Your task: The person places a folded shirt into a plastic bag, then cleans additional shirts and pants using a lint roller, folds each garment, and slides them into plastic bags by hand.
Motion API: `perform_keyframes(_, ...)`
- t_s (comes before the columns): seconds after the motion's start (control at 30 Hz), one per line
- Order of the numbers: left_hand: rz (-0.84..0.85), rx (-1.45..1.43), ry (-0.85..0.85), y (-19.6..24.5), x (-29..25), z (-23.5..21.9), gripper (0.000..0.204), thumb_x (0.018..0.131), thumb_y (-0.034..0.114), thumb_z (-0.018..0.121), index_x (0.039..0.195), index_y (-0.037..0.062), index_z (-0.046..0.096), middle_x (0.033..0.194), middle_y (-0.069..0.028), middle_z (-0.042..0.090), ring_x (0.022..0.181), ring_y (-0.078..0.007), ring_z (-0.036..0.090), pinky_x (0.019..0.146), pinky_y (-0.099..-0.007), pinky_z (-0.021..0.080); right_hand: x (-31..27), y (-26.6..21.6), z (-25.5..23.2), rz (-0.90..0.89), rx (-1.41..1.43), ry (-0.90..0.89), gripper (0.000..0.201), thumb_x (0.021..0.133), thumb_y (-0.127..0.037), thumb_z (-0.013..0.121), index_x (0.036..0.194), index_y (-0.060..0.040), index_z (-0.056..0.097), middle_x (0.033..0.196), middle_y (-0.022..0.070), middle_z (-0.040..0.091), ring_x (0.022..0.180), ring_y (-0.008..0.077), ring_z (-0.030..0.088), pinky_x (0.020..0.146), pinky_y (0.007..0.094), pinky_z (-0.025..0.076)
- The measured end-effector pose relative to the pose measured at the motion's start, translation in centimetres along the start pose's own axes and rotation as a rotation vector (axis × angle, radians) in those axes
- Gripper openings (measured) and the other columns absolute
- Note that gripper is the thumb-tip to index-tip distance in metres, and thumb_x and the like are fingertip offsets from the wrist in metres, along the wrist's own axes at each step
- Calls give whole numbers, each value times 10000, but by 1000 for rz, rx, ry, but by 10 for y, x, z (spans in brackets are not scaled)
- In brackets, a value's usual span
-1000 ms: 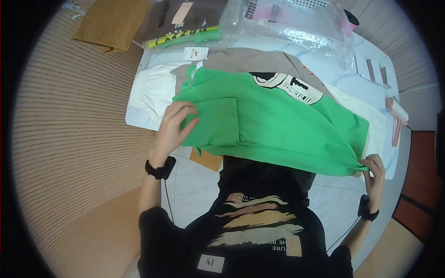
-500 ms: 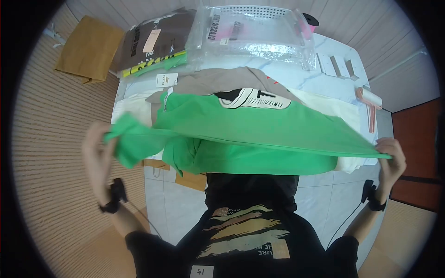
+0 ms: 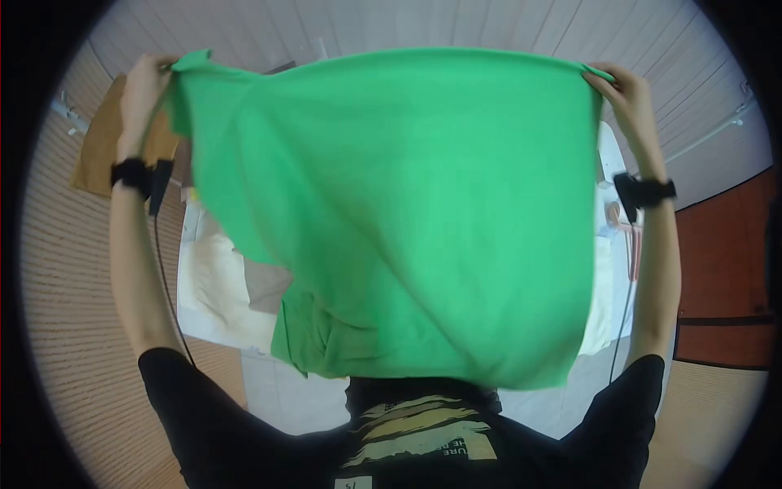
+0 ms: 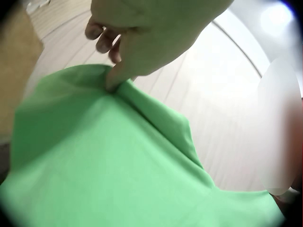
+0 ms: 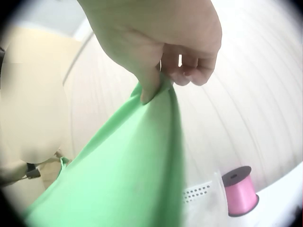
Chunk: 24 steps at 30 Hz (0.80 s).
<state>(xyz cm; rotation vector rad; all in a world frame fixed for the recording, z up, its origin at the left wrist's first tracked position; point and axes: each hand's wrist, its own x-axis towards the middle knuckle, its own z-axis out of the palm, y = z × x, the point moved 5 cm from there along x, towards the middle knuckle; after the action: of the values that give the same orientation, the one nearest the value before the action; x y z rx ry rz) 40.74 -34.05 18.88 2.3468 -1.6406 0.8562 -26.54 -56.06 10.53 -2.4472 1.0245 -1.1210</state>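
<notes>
**Green T-shirt point(image 3: 407, 196) up and spread wide!**

And there it is, the shirt stretched like a curtain across the middle of the scene, its far edge almost straight, soft folds slanting through the cloth. The left hand point(image 3: 145, 91) has the far left corner, thumb and fingers pinching the fabric. Over on the other side, the right hand point(image 3: 631, 94) matches it, thumb and fingers pinching the far right corner. At the near left the cloth bunches into darker folds; whether it touches the table point(image 3: 609, 147) you cannot tell.

Peeking out left of the shirt, a white garment point(image 3: 218, 273), with a taupe garment point(image 3: 267, 287) just beside it. More white cloth point(image 3: 601, 297) shows along the right edge. Far left, a brown paper bag point(image 3: 99, 151). The right wrist view picks up a spool of pink ribbon point(image 5: 241, 195) near a perforated white basket point(image 5: 196, 193). And at the near side, the person's black top point(image 3: 236, 407) with its streaky print, black bands point(image 3: 130, 174) on both wrists.
</notes>
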Motion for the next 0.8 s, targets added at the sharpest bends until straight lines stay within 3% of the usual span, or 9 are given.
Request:
perform_keyframes(0.17,-208,-318,21,50,50,91,382,913,246,700,1281,155,743,1282,-173,720,1143,-325,713,954,-403,550,42,62,59,275,-266,33,335,969,-230,737,1240,-32,737,1048,125,767,940,189,725,858,300,556)
perform_keyframes(0.23,-218,-410,-12,58,45,125,437,914,279,709,1333,157,718,1290,-171,723,1150,-317,714,963,-400,549,45,110,84,72,-219,129,365,970,-210,723,1309,-77,701,1126,140,764,979,245,742,858,336,575)
perform_keyframes(0.3,-111,-672,111,71,31,135,480,948,307,710,1390,124,668,1279,-157,735,1156,-303,717,969,-392,550,26,98,89,68,-132,113,364,975,-190,711,1323,-86,688,1182,129,754,1004,251,742,861,350,580)
perform_keyframes(0.4,21,-701,34,93,-51,93,441,982,288,703,1355,57,654,1201,-149,756,1118,-269,725,954,-364,548,-40,44,83,-42,-89,-87,347,962,-114,696,1305,-67,679,1225,95,734,969,235,734,825,354,579)
perform_keyframes(0.47,41,-595,-133,111,-122,62,309,985,211,708,1220,10,695,1088,-158,761,985,-202,716,867,-348,544,-106,14,79,115,-35,-549,312,888,-46,752,1194,-69,696,1057,61,736,847,205,678,742,325,545)
perform_keyframes(0.53,50,-657,-244,121,-199,45,172,972,135,705,1038,-23,708,907,-127,721,843,-160,653,766,-324,510,-169,-27,74,66,129,-737,428,858,-61,778,1268,-69,656,1108,84,707,920,212,655,789,336,547)
perform_keyframes(0.67,-83,-777,-381,163,-345,-3,161,850,74,779,857,-4,638,801,-123,624,747,-237,601,719,-349,473,-234,-51,89,170,158,-782,593,859,-125,797,1391,-31,553,1255,155,623,1063,303,644,922,412,542)
perform_keyframes(0.77,77,-530,-357,206,-414,-44,383,714,193,914,939,43,643,955,-141,608,890,-379,587,773,-444,481,-245,-58,104,105,3,-594,677,837,-111,803,1436,-5,505,1248,218,591,1116,409,619,979,453,517)
perform_keyframes(0.8,34,-516,-395,211,-435,-48,430,707,216,921,981,43,638,997,-151,607,910,-380,593,777,-453,480,-248,-56,105,250,100,-560,607,834,-50,792,1385,5,545,1100,195,621,984,338,643,884,410,528)
